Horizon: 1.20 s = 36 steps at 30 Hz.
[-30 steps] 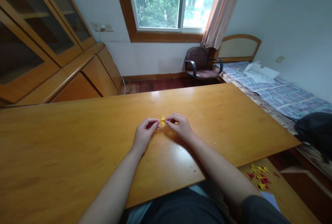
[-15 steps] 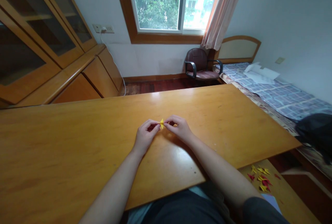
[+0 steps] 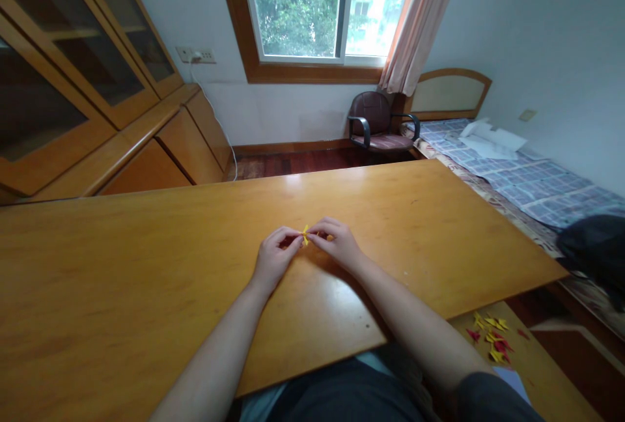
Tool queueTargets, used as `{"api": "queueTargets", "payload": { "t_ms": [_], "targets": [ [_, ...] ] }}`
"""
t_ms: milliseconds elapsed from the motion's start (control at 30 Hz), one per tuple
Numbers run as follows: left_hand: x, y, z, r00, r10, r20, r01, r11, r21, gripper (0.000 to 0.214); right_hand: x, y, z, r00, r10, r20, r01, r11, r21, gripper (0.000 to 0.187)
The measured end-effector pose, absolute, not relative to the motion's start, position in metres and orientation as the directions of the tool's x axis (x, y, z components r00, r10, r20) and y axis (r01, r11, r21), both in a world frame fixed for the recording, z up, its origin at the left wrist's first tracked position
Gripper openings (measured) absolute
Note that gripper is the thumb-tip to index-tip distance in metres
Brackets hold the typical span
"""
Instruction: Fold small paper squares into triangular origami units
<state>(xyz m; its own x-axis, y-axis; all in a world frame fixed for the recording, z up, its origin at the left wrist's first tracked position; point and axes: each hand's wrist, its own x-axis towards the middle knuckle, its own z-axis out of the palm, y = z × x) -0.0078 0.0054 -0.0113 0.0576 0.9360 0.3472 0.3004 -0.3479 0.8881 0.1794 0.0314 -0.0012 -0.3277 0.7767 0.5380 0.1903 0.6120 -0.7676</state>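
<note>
A small folded piece of yellow paper [image 3: 305, 236] sits between my two hands, just above the wooden table [image 3: 146, 259]. My left hand [image 3: 273, 258] pinches it from the left with thumb and forefinger. My right hand [image 3: 336, 243] pinches it from the right, fingers curled. Both forearms reach out over the table's near edge. Most of the paper is hidden by my fingertips.
Several small yellow and red folded paper pieces [image 3: 491, 334] lie on a lower wooden surface at the right. Beyond the table stand a dark armchair [image 3: 375, 122], a bed [image 3: 527, 174] at the right, and wooden cabinets [image 3: 88, 109] at the left.
My fingertips have closed in on the yellow paper, so less of it shows. Both hands have stayed in the same spot on the table.
</note>
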Motion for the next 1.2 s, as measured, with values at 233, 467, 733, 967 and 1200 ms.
{"api": "queueTargets", "payload": {
  "t_ms": [233, 467, 733, 967, 1200],
  "targets": [
    [-0.0071, 0.0047, -0.0112, 0.030, 0.965, 0.262, 0.234, -0.261, 0.937, 0.017, 0.1806, 0.0328, -0.0043, -0.332, 0.748, 0.575, 0.185, 0.649, -0.738, 0.014],
    [-0.0066, 0.0058, -0.0132, 0.017, 0.980, 0.200, 0.202, -0.199, 0.959, 0.018, 0.1805, 0.0329, -0.0059, -0.343, 0.724, 0.598, 0.196, 0.678, -0.708, 0.014],
    [-0.0069, 0.0057, -0.0134, 0.045, 0.968, 0.249, 0.236, -0.252, 0.939, 0.017, 0.1797, 0.0329, -0.0040, -0.329, 0.749, 0.575, 0.225, 0.653, -0.723, 0.013],
    [-0.0080, 0.0033, -0.0104, 0.076, 0.960, 0.269, 0.283, -0.280, 0.918, 0.019, 0.1820, 0.0339, -0.0031, -0.331, 0.770, 0.545, 0.225, 0.626, -0.747, 0.016],
    [-0.0080, 0.0028, -0.0065, 0.102, 0.951, 0.293, 0.320, -0.310, 0.895, 0.023, 0.1846, 0.0345, -0.0023, -0.360, 0.790, 0.496, 0.227, 0.589, -0.775, 0.017]
  ]
}}
